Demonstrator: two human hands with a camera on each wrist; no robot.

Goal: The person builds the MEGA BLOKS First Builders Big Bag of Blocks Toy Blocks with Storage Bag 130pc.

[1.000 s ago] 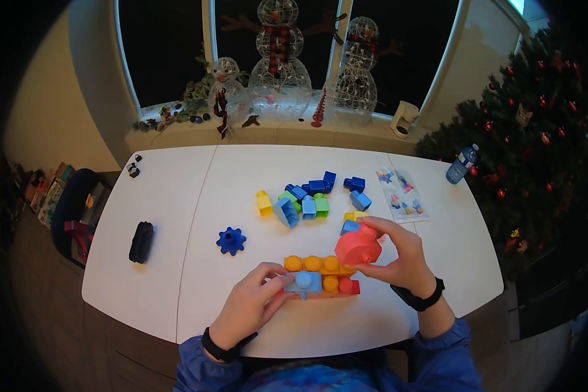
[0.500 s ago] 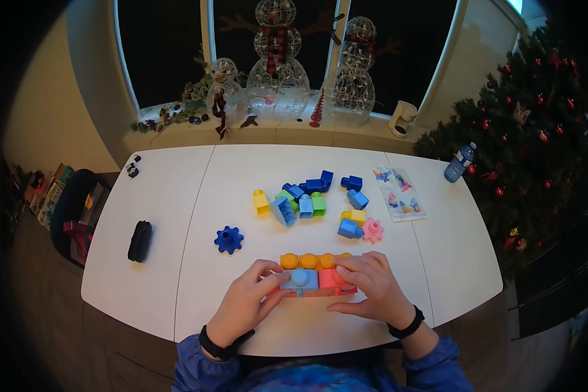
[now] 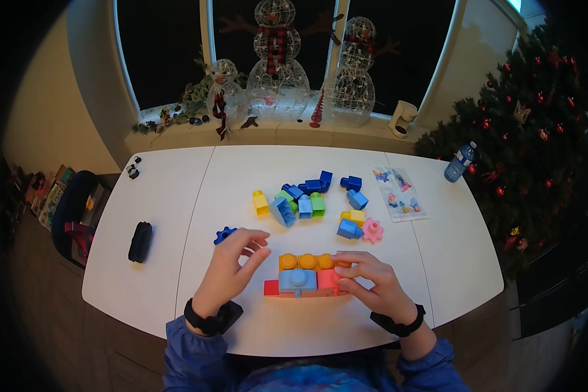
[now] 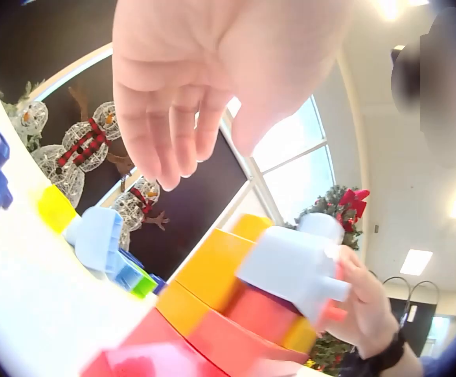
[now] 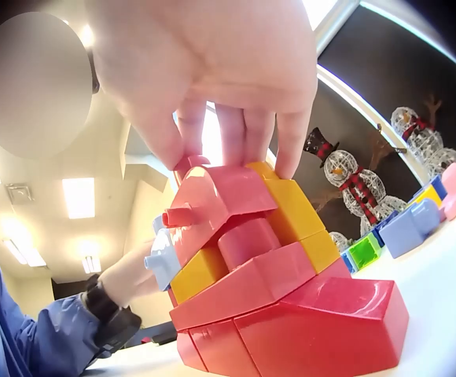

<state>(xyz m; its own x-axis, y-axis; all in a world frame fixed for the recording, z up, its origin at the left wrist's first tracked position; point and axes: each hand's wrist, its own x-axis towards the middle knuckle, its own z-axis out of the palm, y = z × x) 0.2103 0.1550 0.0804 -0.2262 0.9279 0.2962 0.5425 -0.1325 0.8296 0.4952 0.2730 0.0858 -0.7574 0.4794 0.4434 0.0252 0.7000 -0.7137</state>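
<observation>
A block build of red, orange and yellow-orange pieces stands near the table's front edge, with a light blue block (image 3: 298, 280) and a coral-red block (image 3: 328, 279) side by side on its near row. My right hand (image 3: 374, 284) holds the coral block by its top stud; the right wrist view shows the fingers there above the block (image 5: 224, 204). My left hand (image 3: 232, 268) is raised left of the build, touching nothing, fingers loosely bent. Beyond it a dark blue gear piece (image 3: 225, 234) is partly covered by that hand.
On the white table (image 3: 144, 300) lie several loose blue, green and yellow blocks (image 3: 305, 206), a pink gear piece (image 3: 372, 230), a black case (image 3: 140, 242) and a picture sheet (image 3: 400, 194). A water bottle (image 3: 460, 162) stands at the back right.
The coral block has come down onto the build beside the light blue block in my right hand. My left hand has let go of the build and moved up and left toward the blue gear.
</observation>
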